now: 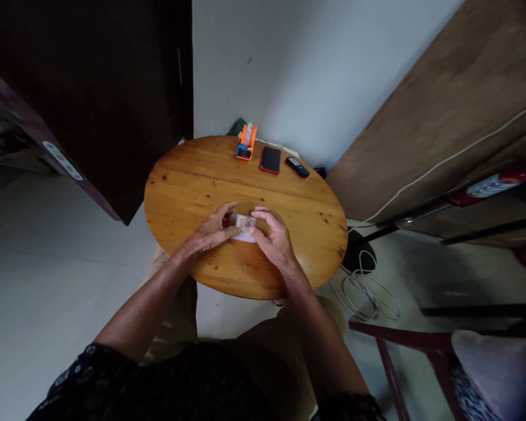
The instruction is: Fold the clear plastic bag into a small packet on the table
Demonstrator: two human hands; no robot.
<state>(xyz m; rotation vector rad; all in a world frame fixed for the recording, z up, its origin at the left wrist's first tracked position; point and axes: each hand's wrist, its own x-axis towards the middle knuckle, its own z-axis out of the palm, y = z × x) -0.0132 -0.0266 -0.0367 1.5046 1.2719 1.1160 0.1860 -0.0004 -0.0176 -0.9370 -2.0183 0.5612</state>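
Observation:
A small pale packet or folded piece of paper with faint reddish print [245, 222] is between my two hands, over the near middle of the round wooden table [193, 193]. My left hand [217, 229] is at its left side, thumb tip on its edge and index finger arched above. From the right, my right hand [274, 235] grips it with the thumb on its face, the index finger curved away. The lower fingers of both hands are partly hidden. Whether the piece touches the tabletop, I cannot tell.
Along the table's far edge are an orange and blue tape dispenser [246, 142], a dark phone with a red edge [270, 160] and a black remote or handset [297, 167]. A white wall stands behind. Coiled white cable [368, 292] lies on the floor at right, near a dark red chair [390, 336].

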